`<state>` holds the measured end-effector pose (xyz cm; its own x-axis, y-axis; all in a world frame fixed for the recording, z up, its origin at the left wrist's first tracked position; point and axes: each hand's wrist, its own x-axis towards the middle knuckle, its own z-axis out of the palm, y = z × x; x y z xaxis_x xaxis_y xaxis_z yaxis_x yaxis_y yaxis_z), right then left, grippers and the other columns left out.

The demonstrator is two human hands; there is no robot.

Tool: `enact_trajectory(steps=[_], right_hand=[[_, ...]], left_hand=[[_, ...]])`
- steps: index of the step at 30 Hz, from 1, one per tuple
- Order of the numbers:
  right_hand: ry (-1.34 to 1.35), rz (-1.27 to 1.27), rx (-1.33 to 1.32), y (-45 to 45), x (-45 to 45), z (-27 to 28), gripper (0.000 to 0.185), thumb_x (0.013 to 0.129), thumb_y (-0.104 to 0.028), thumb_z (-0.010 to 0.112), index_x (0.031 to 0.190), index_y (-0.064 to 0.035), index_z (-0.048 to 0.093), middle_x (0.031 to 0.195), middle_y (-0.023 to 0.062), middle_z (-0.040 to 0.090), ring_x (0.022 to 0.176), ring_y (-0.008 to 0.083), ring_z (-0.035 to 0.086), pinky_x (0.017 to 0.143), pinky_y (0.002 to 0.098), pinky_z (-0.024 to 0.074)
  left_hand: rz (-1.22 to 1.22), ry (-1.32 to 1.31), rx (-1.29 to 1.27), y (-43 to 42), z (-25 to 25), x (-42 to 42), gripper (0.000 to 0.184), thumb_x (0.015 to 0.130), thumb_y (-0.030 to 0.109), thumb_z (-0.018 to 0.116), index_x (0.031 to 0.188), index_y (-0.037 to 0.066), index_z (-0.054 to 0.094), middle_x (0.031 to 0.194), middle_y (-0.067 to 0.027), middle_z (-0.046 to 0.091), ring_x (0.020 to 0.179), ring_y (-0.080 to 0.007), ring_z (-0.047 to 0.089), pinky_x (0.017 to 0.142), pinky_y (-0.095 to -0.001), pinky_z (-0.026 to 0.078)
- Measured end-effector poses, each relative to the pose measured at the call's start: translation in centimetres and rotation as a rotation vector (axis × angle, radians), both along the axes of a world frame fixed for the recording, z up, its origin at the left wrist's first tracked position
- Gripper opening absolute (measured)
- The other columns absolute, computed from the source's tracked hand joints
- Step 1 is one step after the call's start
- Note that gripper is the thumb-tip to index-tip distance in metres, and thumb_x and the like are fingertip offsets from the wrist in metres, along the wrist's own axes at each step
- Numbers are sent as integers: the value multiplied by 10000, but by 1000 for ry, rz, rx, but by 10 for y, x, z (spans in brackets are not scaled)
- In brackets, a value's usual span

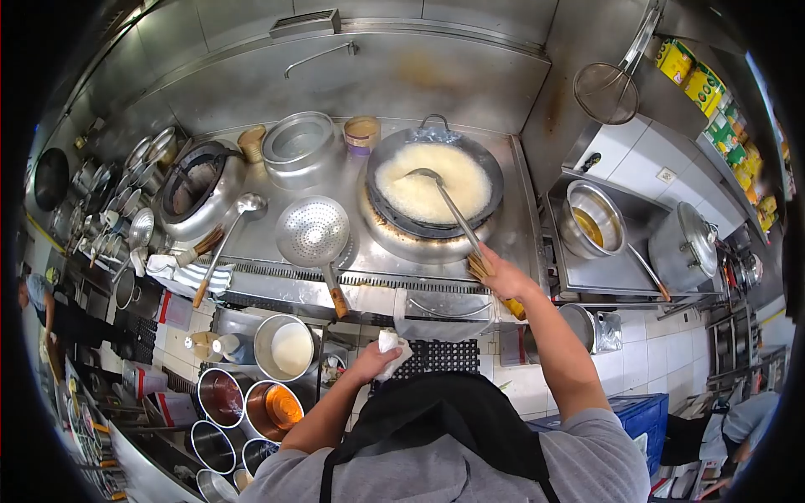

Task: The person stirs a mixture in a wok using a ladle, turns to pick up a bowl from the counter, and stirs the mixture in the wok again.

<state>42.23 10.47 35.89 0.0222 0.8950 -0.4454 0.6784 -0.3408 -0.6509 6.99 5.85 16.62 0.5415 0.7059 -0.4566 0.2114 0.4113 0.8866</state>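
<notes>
- In the head view, a steel tabletop (513,180) is backed by a steel wall (470,59), with a thin tap (323,60) fixed to it.
- A wok (379,205) filled with pale, frothy liquid (461,184) is seated on the tabletop, right of centre; a long-handled ladle (455,211) is dipped into it.
- The ladle's handle is gripped by the closed fingers of the right hand (506,275); a white cloth (390,348) is gripped in those of the left hand (371,362), in front of the tabletop.
- A perforated strainer (312,230) is laid left of the wok.
- Below, pale tiles (616,360) are partly covered by a black mat (440,354), and metal pots (222,398) are grouped at the lower left.
- At the right, bright packets (704,88) are lined up on a shelf.
- The ladle's bowl is partly lost in the froth, and the right palm is hidden.
- Whether the bristly tool (480,268) beside the right hand is also held cannot be told.
- Other people are cut off or blurred at both edges, and the far-left utensils are crowded beyond telling apart.
</notes>
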Motion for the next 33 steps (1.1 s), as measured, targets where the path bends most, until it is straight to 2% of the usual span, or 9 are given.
enact_trajectory(steps=[4, 11, 13, 14, 16, 17, 19, 28, 33], right_hand=[[-94, 73, 68, -20, 11, -3, 866, 822, -71, 601, 1549, -136, 134, 1471, 240, 399, 1296, 367, 470, 1089, 361, 357], [-155, 28, -7, -59, 4, 16, 886, 822, -105, 622, 1551, -215, 130, 1414, 259, 457, 1253, 397, 498, 1068, 389, 381], [-141, 18, 30, -72, 7, 10, 875, 831, -92, 609, 1553, -233, 135, 1222, 220, 518, 1019, 324, 510, 898, 371, 418], [-139, 33, 95, -80, 13, 2, 864, 839, -75, 595, 1555, -241, 141, 1041, 178, 569, 790, 248, 520, 730, 349, 455], [-150, 37, 120, -88, 11, 9, 848, 845, -85, 589, 1553, -249, 150, 1017, 180, 589, 771, 255, 530, 717, 357, 463], [-163, 25, 80, -94, 12, 18, 844, 844, -113, 597, 1549, -249, 155, 1174, 223, 559, 981, 338, 532, 873, 388, 435], [-201, 26, 99, -102, 16, 23, 829, 842, -139, 600, 1542, -251, 171, 1310, 264, 542, 1171, 423, 542, 1016, 425, 416], [-451, 39, 140, -117, 43, 44, 768, 834, -107, 544, 1519, -285, 246, 1159, 259, 617, 1023, 418, 610, 896, 477, 480], [-637, 33, 28, -91, 53, 24, 783, 833, -79, 524, 1516, -340, 246, 1098, 249, 628, 994, 394, 640, 869, 473, 506]], left_hand=[[-103, 14, 51, 14, -2, 8, 318, 911, 271, 667, 1121, 35, 632, 924, -19, 654, 805, -119, 590, 722, -305, 481], [166, -101, 166, 67, -13, 36, 416, 850, 163, 681, 1220, 12, 566, 1064, -85, 653, 934, -186, 614, 825, -341, 486], [225, -112, 180, 92, -22, 45, 503, 790, 151, 715, 1235, 4, 534, 1125, -119, 642, 1009, -218, 609, 882, -338, 475], [178, -38, 233, 105, -30, 48, 541, 774, 161, 720, 1250, 5, 517, 1141, -143, 626, 1026, -246, 605, 892, -347, 473], [85, 108, 340, 125, -37, 53, 617, 742, 180, 730, 1280, 7, 482, 1173, -192, 595, 1061, -303, 597, 914, -366, 469], [50, 508, 511, 124, -41, 56, 630, 724, 203, 720, 1276, 13, 483, 1148, -253, 556, 1067, -392, 577, 938, -419, 466], [58, 583, 557, 122, -60, 56, 622, 724, 217, 713, 1271, 20, 492, 1131, -272, 539, 1068, -416, 563, 946, -449, 461], [218, 724, 649, 104, -41, 77, 600, 769, 258, 700, 1296, 74, 481, 1121, -189, 596, 1034, -395, 604, 885, -504, 482], [181, 720, 635, 102, -61, 76, 739, 738, 286, 753, 1333, 6, 416, 1187, -260, 534, 1125, -426, 530, 946, -479, 456]])
